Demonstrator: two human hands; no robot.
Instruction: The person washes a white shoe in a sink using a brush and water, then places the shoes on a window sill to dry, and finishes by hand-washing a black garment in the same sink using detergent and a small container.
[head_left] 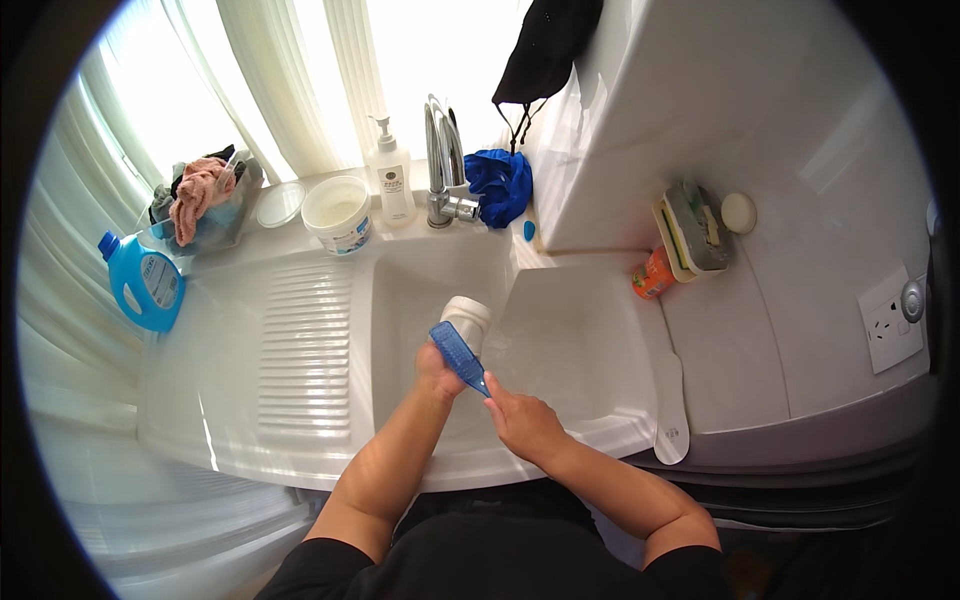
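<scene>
Both hands over white sink (420, 270). Left hand (437, 366) grips white shoe (467, 318), toe up. Right hand (522, 420) closed on blue brush (459, 357), laid against shoe. Blue detergent jug (143, 281) far left on worktop; white tub (337, 213) and pump bottle (391, 180) beside tap.

The sink (420, 280) sits in the middle of the bench (230, 400), with a ribbed drainboard (305, 350) to its left. Behind the sink stands the tap (440, 160); left of the tap are a pump bottle (390, 180), then a tub (337, 213) and a lid (279, 203). A detergent jug (143, 282) lies at the far left, a basket of cloths (200, 200) behind it. Over the sink, the left hand (437, 368) holds a cup (466, 322), and the right hand (522, 420) holds a brush (458, 355) against it.
</scene>
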